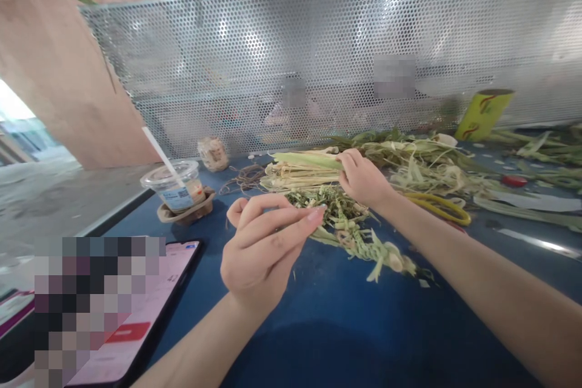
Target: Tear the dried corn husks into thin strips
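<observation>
My left hand (261, 248) is raised above the near part of the blue table, its fingers bent and pressed together toward the tips. Whatever lies between those fingertips, if anything, is too small to make out. Farther off, my right hand (364, 179) pinches the end of a pale green leaf strip (307, 160), which lies over a bundle of cut, dried-looking strips (286, 179). Between and beyond my hands rests a heap of small green trimmings (325, 200). A braided piece of leaf strips (368, 248) extends from it toward the right.
A lidded plastic cup with a straw (177, 188) stands in a cardboard holder at left, near a phone (173, 267). Brown cord (248, 179) lies behind. Yellow-handled scissors (443, 206), a blade (541, 242), a yellow tube (484, 114) and loose leaves occupy the right. A perforated metal panel (273, 42) borders the back.
</observation>
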The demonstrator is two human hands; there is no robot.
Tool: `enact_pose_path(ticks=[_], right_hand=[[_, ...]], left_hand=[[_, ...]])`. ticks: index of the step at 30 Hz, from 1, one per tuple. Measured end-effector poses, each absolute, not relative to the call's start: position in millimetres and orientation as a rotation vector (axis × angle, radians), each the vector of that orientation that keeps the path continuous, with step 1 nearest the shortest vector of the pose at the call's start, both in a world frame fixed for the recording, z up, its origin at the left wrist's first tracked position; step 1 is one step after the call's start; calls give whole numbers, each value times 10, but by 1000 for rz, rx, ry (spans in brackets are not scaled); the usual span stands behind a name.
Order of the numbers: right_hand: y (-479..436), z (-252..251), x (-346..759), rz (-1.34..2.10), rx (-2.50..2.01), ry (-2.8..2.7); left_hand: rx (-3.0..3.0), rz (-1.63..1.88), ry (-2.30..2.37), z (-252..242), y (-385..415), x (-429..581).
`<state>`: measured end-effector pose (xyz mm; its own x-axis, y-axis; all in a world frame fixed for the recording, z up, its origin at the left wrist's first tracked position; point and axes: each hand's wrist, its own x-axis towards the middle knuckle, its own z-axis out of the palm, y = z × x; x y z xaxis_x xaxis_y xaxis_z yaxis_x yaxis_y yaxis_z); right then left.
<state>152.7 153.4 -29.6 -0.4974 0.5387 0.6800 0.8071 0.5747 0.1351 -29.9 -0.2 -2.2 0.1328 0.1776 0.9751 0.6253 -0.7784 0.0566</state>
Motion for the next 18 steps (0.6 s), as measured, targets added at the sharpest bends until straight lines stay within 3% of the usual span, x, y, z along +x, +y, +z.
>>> enact_pose_path(ticks=[18], right_hand=[[1516, -338, 1534, -647, -1109, -2300]], left_hand=[[-2051, -1594, -767, -20, -54, -315]])
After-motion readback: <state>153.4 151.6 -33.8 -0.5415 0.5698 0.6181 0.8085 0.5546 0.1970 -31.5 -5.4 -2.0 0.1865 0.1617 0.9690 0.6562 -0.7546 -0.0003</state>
